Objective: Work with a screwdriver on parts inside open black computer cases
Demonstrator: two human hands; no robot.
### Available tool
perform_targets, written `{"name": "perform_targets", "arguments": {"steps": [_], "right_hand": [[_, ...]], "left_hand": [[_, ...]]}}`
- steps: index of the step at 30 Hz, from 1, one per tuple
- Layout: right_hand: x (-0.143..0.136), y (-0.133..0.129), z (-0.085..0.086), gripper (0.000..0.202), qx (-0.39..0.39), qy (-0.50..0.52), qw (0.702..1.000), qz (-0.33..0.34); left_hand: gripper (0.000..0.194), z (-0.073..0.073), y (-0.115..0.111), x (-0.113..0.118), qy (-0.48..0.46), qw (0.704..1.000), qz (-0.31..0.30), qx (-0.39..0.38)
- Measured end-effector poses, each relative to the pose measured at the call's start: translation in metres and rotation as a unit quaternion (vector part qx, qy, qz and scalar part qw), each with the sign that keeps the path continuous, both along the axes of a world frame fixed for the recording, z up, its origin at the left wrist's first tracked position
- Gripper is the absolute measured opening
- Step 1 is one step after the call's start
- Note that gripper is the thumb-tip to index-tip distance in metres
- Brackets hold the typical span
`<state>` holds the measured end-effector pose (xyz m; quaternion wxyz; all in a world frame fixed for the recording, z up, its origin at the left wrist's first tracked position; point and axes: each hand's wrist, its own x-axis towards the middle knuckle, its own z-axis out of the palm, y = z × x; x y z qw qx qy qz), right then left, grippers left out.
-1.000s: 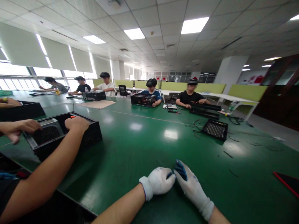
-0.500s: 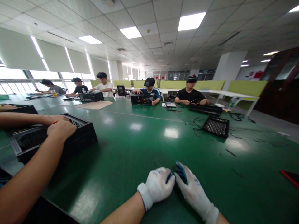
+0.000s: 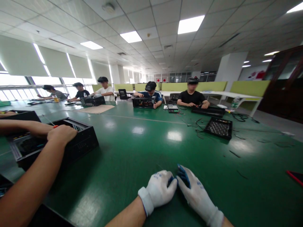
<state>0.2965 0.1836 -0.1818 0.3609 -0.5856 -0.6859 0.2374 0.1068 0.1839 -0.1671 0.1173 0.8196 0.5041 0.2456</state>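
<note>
My left hand (image 3: 160, 188), in a white glove with a blue palm, rests low over the green table (image 3: 123, 151). Its fingers are loosely curled, and a gap shows between thumb and forefinger. Close beside it, my right hand (image 3: 195, 193) wears a matching glove. Those fingers are stretched forward, with the thumb held apart. The two thumb tips meet or nearly meet. No object shows in either hand, though the undersides of the left fingers are hidden.
At left, a co-worker's hand (image 3: 62, 134) grips a red-handled screwdriver (image 3: 56, 126) over a black computer case (image 3: 82, 142). Several people work across the table. A black metal tray (image 3: 219, 127), loose cables (image 3: 241, 117) and a red-edged dark object (image 3: 295, 177) lie to the right.
My hands have kept nearly the same pose. The view has tilted up slightly. At left, the co-worker's screwdriver shaft now points more upward.
</note>
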Motion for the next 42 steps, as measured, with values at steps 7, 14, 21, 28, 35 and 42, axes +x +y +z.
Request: {"name": "perform_targets", "arguments": {"steps": [7, 14, 21, 28, 35, 42], "right_hand": [[0.001, -0.001, 0.000, 0.067, 0.007, -0.003, 1.000, 0.000], [0.002, -0.001, 0.000, 0.065, 0.017, -0.009, 1.000, 0.002], [0.001, 0.000, -0.003, 0.064, 0.024, 0.000, 1.000, 0.003], [0.001, 0.000, -0.006, 0.065, 0.021, -0.005, 1.000, 0.001], [0.001, -0.002, 0.002, 0.069, 0.005, -0.023, 1.000, 0.012], [0.000, -0.003, 0.006, 0.072, -0.005, -0.016, 1.000, 0.014]], "left_hand": [[0.035, -0.001, 0.001, -0.001, -0.003, 1.000, -0.002, -0.003], [0.035, 0.002, -0.001, -0.001, -0.002, 1.000, -0.006, -0.006], [0.034, 0.005, -0.002, -0.001, 0.005, 1.000, -0.008, -0.004], [0.034, 0.006, -0.002, -0.002, 0.007, 1.000, -0.009, -0.004], [0.034, 0.009, -0.002, 0.000, 0.006, 1.000, -0.013, -0.004], [0.035, 0.008, -0.002, -0.001, 0.013, 1.000, -0.019, 0.000]]}}
